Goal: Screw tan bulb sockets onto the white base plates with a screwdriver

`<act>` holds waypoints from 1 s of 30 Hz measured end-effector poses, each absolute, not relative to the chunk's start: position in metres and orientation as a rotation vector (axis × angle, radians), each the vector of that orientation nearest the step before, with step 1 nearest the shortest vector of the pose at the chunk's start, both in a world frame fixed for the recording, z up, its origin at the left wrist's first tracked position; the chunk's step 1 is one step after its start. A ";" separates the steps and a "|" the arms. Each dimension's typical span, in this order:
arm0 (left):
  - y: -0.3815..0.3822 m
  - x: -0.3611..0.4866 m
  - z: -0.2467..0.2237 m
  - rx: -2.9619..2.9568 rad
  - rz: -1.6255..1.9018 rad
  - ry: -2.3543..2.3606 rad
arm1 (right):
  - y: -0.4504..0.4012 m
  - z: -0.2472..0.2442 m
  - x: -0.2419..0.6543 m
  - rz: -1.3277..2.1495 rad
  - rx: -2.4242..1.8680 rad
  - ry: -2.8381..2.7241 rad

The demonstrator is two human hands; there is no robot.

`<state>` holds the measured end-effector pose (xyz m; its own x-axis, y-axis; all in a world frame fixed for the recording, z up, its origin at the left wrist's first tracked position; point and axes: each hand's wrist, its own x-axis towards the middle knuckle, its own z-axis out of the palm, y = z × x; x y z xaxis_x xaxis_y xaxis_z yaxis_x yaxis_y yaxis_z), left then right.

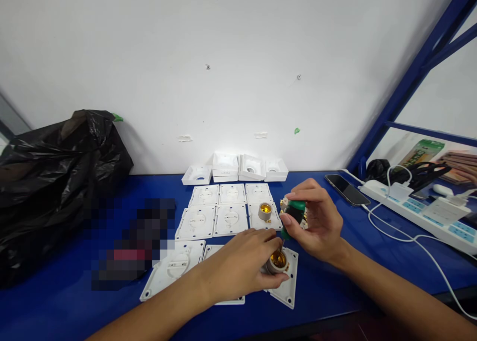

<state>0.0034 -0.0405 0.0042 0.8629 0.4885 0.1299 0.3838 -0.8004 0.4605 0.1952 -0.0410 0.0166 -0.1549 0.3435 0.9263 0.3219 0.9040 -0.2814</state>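
My left hand point(249, 261) grips a round lamp socket point(278, 261) with a brass-coloured inside, which sits on a white square plate point(289, 286). Above it, my right hand point(316, 221) holds a green and black screwdriver point(295, 213) by the handle, its shaft pointing down into the socket. Behind them a second socket point(265, 211) stands on another plate. Several flat white plates point(197, 221) lie in rows to the left, one partly hidden under my left arm. Small brass and pale parts show partly behind my right hand.
White box-shaped covers point(225, 166) are stacked against the wall. A black plastic bag point(67, 167) fills the left side. On the right are a phone point(346, 189), a power strip point(421, 209) and loose white cables. Blue frame bars rise at the right.
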 end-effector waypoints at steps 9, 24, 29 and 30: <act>-0.040 0.003 0.002 2.608 0.350 0.642 | -0.041 0.016 0.195 0.049 -0.509 -1.770; -0.040 0.004 0.000 2.622 0.351 0.642 | -0.041 0.012 0.193 0.158 -0.472 -1.731; -0.039 0.003 -0.003 2.619 0.362 0.634 | -0.042 0.012 0.194 0.144 -0.485 -1.745; -0.039 0.003 -0.003 2.618 0.361 0.633 | -0.042 0.011 0.195 0.139 -0.490 -1.745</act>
<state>0.0033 -0.0388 -0.0030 0.8627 0.4834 0.1488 0.3741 -0.8079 0.4554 0.1946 -0.0416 0.0114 -0.1542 0.3965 0.9050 0.2479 0.9022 -0.3530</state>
